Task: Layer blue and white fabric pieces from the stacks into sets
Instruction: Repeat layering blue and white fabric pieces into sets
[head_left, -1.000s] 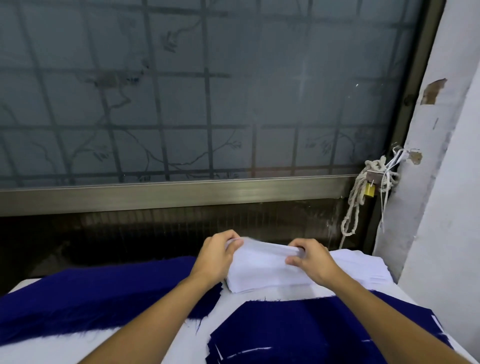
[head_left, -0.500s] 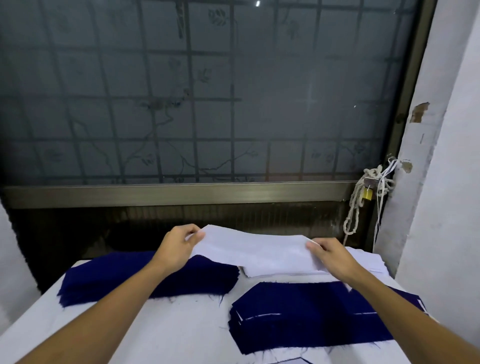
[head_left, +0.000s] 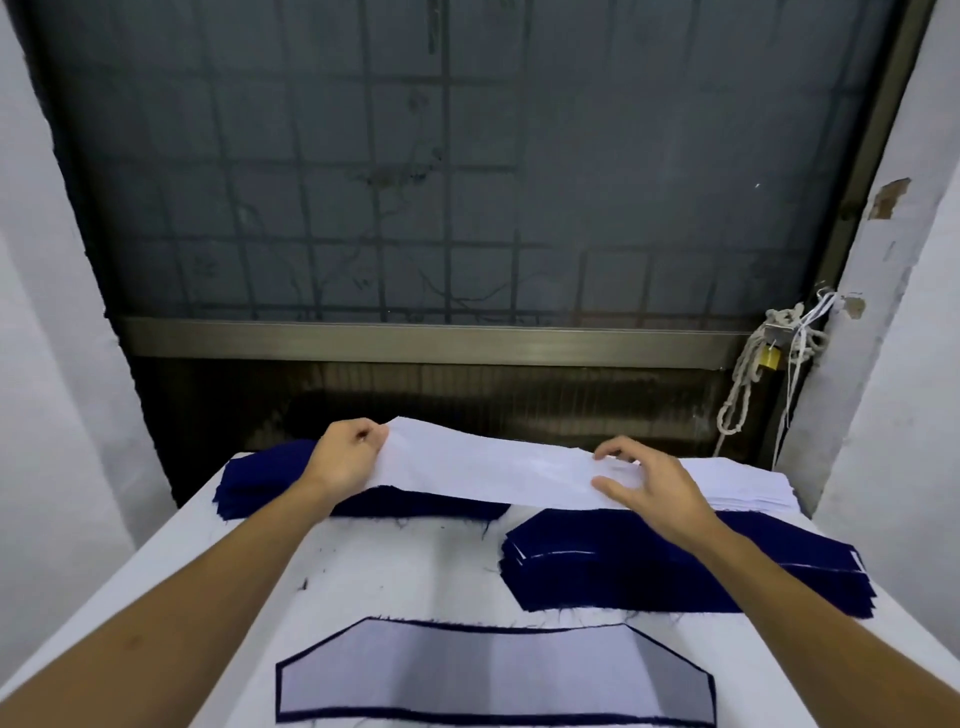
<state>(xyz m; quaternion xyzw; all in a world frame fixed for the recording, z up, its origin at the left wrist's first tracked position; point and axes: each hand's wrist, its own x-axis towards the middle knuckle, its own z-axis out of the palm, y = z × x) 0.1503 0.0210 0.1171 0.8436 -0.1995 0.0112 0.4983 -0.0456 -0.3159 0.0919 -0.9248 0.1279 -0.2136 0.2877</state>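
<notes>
Left hand (head_left: 345, 457) pinches left end of white fabric piece (head_left: 483, 473), fingers curled round edge, end lifted. Right hand (head_left: 644, 483) spread, fingers loosely bent, fingertips and thumb touching right end of piece; no clear pinch. Piece spans between hands. White stack (head_left: 743, 486) just right of right hand. Blue stack (head_left: 260, 483) under and left of left hand. Second blue stack (head_left: 613, 566) under right wrist. Finished white-on-blue set (head_left: 493, 675) on counter (head_left: 389, 566), nearer than both hands.
</notes>
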